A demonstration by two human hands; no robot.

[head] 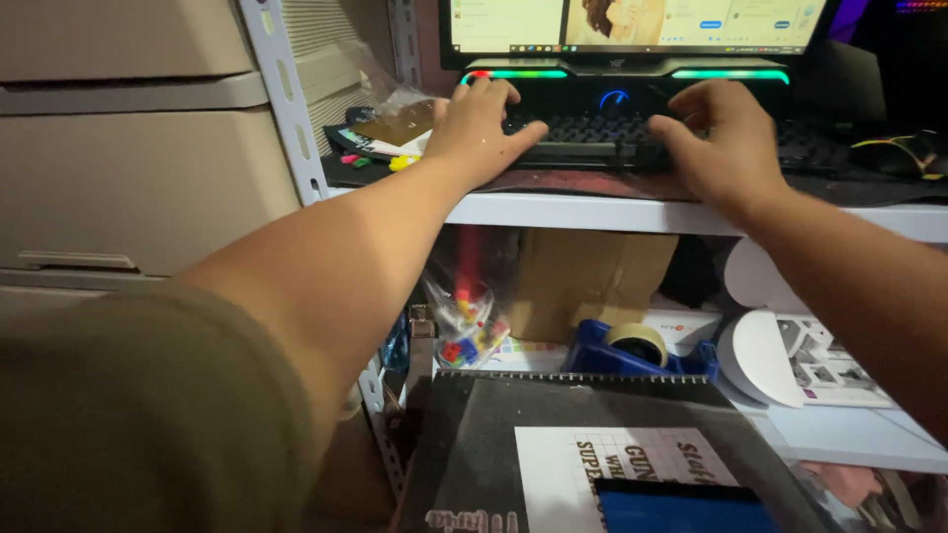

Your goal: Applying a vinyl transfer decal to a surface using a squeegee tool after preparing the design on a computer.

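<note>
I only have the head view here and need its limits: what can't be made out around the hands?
- Keyboard: both the left hand and right hand cover much of it; keys are too dark to tell apart.
- Monitor: top cut off by the frame edge.
- Tape dispenser: partly hidden behind the spiral notebook.
- Clear bag: contents too small to identify.

Black keyboard [592, 133], blue tape dispenser [602, 355], white shelf [592, 212].

The monitor [632, 25] was cut off by the top edge. Both hands hid much of the keyboard [602, 133] (its keys too dark to tell apart). The notebook [592, 454] ran off the bottom edge.
</note>
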